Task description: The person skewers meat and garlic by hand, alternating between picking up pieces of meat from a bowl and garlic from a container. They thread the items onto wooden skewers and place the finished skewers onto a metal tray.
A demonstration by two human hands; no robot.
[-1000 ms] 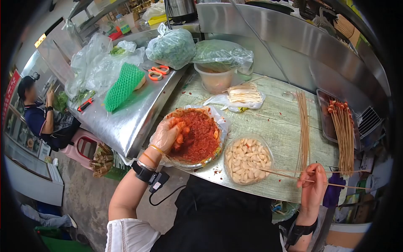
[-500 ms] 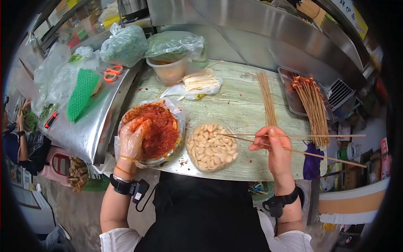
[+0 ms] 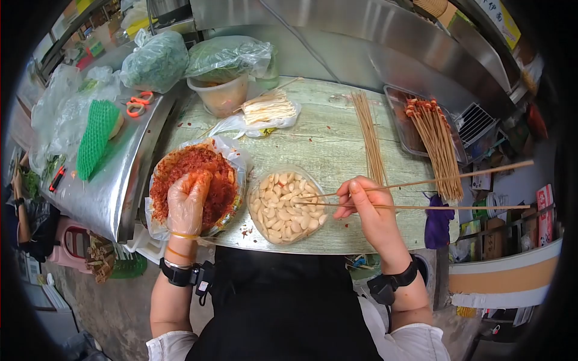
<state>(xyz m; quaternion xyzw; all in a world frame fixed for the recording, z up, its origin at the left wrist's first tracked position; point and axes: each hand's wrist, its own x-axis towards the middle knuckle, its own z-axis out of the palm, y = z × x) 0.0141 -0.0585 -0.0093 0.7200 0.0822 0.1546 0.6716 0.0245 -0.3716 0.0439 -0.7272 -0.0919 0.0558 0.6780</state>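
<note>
My left hand (image 3: 187,204), in a clear plastic glove smeared red, is in a lined bowl (image 3: 239,157) of chunky red chili paste (image 3: 220,198). Its fingers are curled together; whatever they hold is hidden. Between the thumb and fingers of my bare right hand (image 3: 367,207) are two long bamboo skewers (image 3: 445,207), their far ends spread to the right. Their tips reach over the peeled garlic cloves (image 3: 283,219) in a clear plastic container (image 3: 256,227), which sits between my hands.
Loose skewers (image 3: 368,138) lie beyond my right hand. A metal tray (image 3: 400,129) holds skewers (image 3: 436,141) tipped with red food. Enoki mushrooms (image 3: 269,108), a plastic tub (image 3: 220,96) and bagged greens (image 3: 158,63) stand behind. Orange-handled scissors (image 3: 138,103) lie left. A purple cloth (image 3: 438,225) hangs at the right edge.
The skewers have tilted in my right hand; their far ends are wider apart and both tips are over the garlic. My left fingers have shifted in the paste. The whole view has moved slightly.
</note>
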